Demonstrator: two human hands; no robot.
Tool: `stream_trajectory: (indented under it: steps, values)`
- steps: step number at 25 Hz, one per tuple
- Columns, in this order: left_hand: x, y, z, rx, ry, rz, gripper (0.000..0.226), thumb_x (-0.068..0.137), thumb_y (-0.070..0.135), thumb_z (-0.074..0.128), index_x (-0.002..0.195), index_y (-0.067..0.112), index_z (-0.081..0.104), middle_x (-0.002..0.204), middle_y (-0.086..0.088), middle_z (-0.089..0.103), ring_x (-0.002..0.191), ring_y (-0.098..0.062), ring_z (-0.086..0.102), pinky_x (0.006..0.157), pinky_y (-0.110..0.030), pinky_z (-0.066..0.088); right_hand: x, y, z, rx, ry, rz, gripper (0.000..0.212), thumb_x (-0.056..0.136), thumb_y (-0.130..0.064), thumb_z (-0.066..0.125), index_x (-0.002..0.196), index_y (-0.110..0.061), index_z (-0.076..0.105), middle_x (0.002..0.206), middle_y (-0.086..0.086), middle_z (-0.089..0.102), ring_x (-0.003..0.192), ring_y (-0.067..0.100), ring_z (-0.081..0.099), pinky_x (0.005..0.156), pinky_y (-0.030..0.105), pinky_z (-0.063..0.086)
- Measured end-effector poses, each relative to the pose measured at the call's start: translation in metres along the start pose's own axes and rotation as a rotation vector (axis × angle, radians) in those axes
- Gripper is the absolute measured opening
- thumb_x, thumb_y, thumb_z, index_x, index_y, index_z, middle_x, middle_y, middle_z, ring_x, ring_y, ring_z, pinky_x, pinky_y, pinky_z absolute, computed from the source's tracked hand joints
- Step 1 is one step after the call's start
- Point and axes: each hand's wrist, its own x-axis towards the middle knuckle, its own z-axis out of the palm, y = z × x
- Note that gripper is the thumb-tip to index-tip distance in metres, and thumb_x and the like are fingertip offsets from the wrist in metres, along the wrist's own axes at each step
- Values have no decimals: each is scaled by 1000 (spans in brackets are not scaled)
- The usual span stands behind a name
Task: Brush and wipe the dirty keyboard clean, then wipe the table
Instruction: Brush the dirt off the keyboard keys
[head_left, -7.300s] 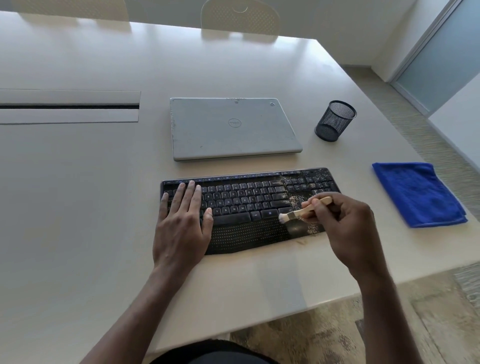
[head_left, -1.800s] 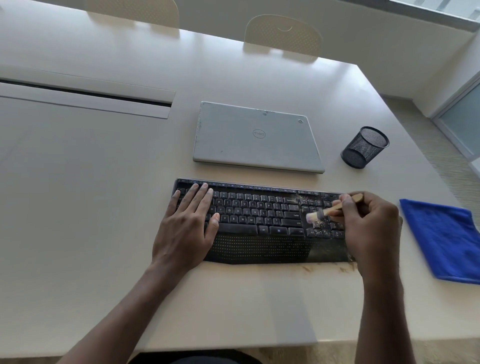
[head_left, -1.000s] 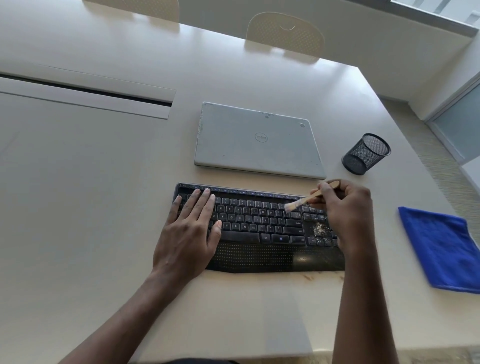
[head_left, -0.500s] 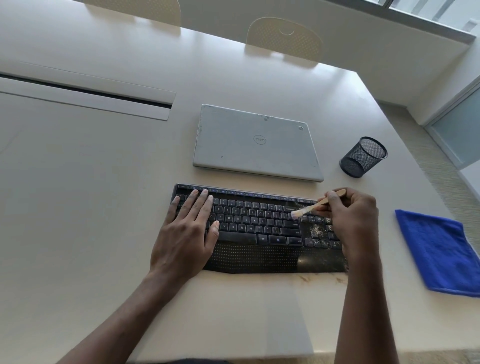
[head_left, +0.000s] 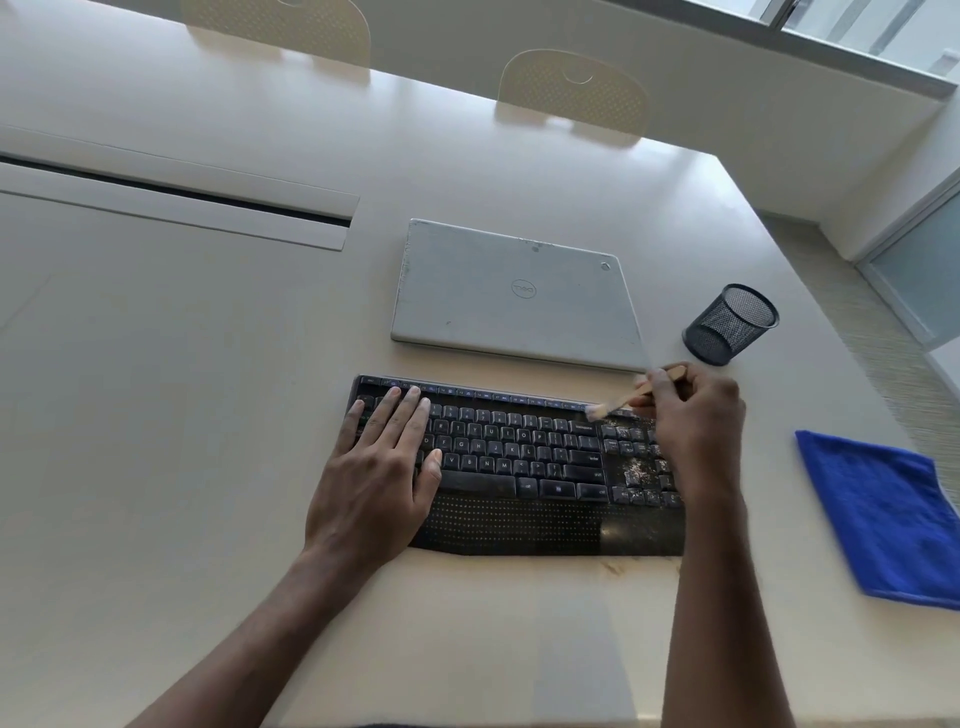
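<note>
Head view: crumbs (head_left: 613, 567) lie on the surface (head_left: 156, 415) just at the keyboard's (head_left: 519, 467) near edge, toward its right end. The left grip (head_left: 379, 478) lies flat on the keyboard's left end, fingers straight and together over the keys. Pale grit (head_left: 636, 470) speckles the keyboard's right key block. The right grip (head_left: 696, 421) hovers over the keyboard's far right corner, pinching a brush (head_left: 623, 401) by its wooden handle, with the bristles at the keyboard's far edge. A blue cloth (head_left: 883, 519) lies right of the keyboard, apart from it. Beyond the keyboard sits a closed laptop (head_left: 514, 296), and beyond its right end a mesh cup (head_left: 730, 325).
</note>
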Motion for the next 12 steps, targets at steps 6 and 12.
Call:
stream_trajectory:
  steps: [6, 12]
  values:
    - [0, 0, 0, -7, 8, -5, 64, 105, 44, 35, 158, 11, 44, 165, -7, 40, 158, -20, 30, 128, -49, 25, -1, -10, 1, 62, 67, -61, 19, 102, -18, 62, 90, -12, 75, 76, 1, 77, 70, 16, 77, 76, 37, 64]
    - [0, 1, 0, -3, 10, -1, 64, 105, 44, 35, 158, 11, 44, 166, -6, 40, 157, -20, 30, 128, -49, 25, -3, -8, 9, -43, 98, -60, 21, 103, -18, 61, 89, -12, 74, 74, 1, 75, 70, 18, 75, 74, 38, 64]
